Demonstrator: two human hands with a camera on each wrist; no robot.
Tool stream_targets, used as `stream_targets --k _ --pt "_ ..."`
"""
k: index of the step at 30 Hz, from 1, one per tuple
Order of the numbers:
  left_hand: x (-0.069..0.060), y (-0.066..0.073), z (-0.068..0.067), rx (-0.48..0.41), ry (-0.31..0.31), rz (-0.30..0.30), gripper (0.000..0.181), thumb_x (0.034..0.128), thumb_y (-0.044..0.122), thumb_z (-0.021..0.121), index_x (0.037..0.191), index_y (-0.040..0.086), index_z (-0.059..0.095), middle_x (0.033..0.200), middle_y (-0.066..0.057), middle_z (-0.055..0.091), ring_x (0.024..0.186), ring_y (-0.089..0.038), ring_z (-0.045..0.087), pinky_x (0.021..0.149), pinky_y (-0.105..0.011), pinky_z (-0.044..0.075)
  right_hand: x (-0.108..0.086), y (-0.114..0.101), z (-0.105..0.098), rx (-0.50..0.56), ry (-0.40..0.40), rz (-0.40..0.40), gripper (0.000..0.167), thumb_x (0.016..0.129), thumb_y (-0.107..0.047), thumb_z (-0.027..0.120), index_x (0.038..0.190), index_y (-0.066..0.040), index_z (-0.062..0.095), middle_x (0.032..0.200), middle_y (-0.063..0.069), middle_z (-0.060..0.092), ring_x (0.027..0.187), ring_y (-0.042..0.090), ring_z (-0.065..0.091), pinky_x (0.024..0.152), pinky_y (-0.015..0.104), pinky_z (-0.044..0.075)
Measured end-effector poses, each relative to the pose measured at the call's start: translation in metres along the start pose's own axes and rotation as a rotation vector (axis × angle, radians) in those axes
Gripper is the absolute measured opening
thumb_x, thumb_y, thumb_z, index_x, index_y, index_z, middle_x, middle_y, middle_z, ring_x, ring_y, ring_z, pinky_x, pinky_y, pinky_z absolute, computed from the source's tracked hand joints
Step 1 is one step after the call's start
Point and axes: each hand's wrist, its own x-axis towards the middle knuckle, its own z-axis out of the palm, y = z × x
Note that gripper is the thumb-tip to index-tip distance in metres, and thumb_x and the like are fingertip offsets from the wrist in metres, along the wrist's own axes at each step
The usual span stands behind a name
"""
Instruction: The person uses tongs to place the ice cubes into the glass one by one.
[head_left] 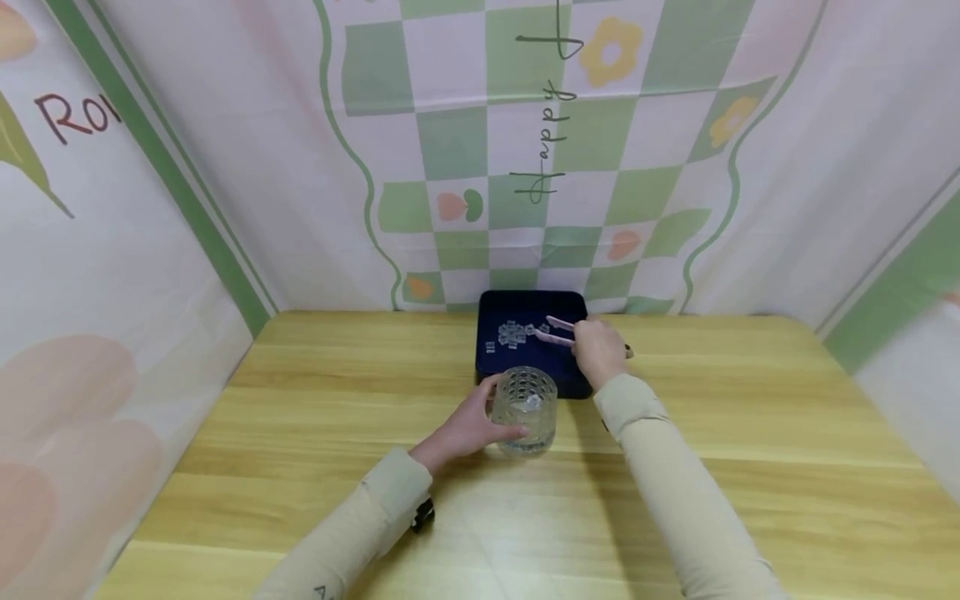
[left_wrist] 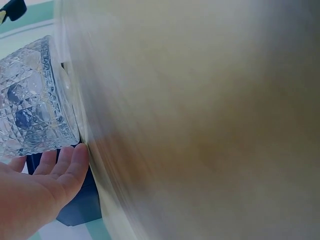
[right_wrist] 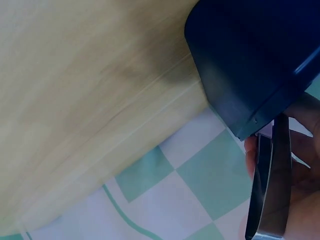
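Note:
My left hand (head_left: 471,423) grips a clear patterned glass (head_left: 525,408), its thumb across the near side. In the left wrist view, the fingers of the left hand (left_wrist: 45,185) lie against the glass (left_wrist: 30,100). Just behind the glass sits a dark blue square tray (head_left: 573,379) holding several small clear pieces (head_left: 512,335) that look like ice cubes. Over the tray, my right hand (head_left: 600,350) holds pink-tipped tongs (head_left: 557,339), tips apart near the pieces. The right wrist view shows the tongs' dark shiny handle (right_wrist: 272,185) beside the tray's outer wall (right_wrist: 240,75).
A wooden table (head_left: 337,375) carries everything, with the tray near its back edge. Directly behind hangs a curtain (head_left: 517,142) with green and white checks. More printed cloth (head_left: 112,292) closes off the left side.

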Motion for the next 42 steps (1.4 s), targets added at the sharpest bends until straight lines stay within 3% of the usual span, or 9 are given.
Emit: stream_targets --k 8,13,20,31,34,39,42 --pt "0.0 0.001 0.0 0.006 0.002 -0.008 0.094 0.078 0.041 0.077 0.151 0.019 0.022 0.151 -0.013 0.036 0.134 -0.033 0.041 0.106 -0.05 0.041 -0.001 0.001 0.002 -0.008 0.048 -0.041 0.007 0.079 0.0 0.067 0.079 0.007 0.069 0.082 0.024 0.064 0.077 0.04 0.063 0.067 0.05 0.054" --pt "-0.001 0.002 0.0 0.0 -0.001 -0.01 0.095 0.0779 0.042 0.077 0.151 0.019 0.022 0.151 -0.013 0.036 0.134 -0.033 0.04 0.106 -0.05 0.041 -0.001 0.002 0.002 -0.021 0.038 -0.058 0.007 0.079 0.0 0.068 0.079 0.006 0.069 0.082 0.023 0.064 0.077 0.039 0.063 0.068 0.049 0.054" --pt "0.0 0.001 0.001 -0.006 0.003 -0.009 0.096 0.0776 0.041 0.078 0.152 0.017 0.021 0.15 -0.014 0.036 0.134 -0.033 0.041 0.106 -0.05 0.042 -0.001 0.004 0.0 0.006 -0.006 -0.033 0.006 0.079 -0.001 0.069 0.08 0.005 0.069 0.084 0.024 0.066 0.078 0.039 0.063 0.068 0.049 0.054" --pt "0.0 0.0 0.002 -0.011 0.011 -0.012 0.096 0.0768 0.04 0.079 0.151 0.018 0.022 0.149 -0.013 0.038 0.134 -0.033 0.041 0.106 -0.051 0.041 -0.01 0.008 -0.004 0.087 0.041 -0.027 0.008 0.077 -0.003 0.071 0.075 0.002 0.065 0.079 0.021 0.067 0.074 0.038 0.063 0.067 0.05 0.052" --pt "0.0 0.0 0.002 -0.009 0.013 -0.002 0.096 0.077 0.038 0.079 0.151 0.016 0.022 0.149 -0.013 0.039 0.133 -0.033 0.042 0.105 -0.051 0.042 -0.013 0.013 -0.006 0.134 0.036 -0.019 0.009 0.078 -0.003 0.069 0.084 0.004 0.068 0.083 0.021 0.069 0.076 0.038 0.063 0.069 0.05 0.051" --pt "0.0 0.0 0.003 -0.005 0.013 0.001 0.096 0.0767 0.037 0.079 0.151 0.016 0.023 0.148 -0.014 0.039 0.132 -0.034 0.042 0.104 -0.051 0.043 -0.016 0.022 -0.011 0.218 0.018 -0.004 0.029 0.08 -0.004 0.065 0.106 0.007 0.068 0.097 0.024 0.07 0.082 0.038 0.065 0.076 0.049 0.051" --pt "0.0 0.0 0.003 0.0 0.015 -0.004 0.096 0.0766 0.038 0.079 0.151 0.017 0.023 0.149 -0.013 0.039 0.133 -0.033 0.042 0.104 -0.05 0.043 -0.019 0.027 -0.016 0.257 0.02 0.008 0.034 0.079 -0.006 0.063 0.111 0.006 0.067 0.102 0.024 0.07 0.082 0.036 0.063 0.078 0.049 0.05"
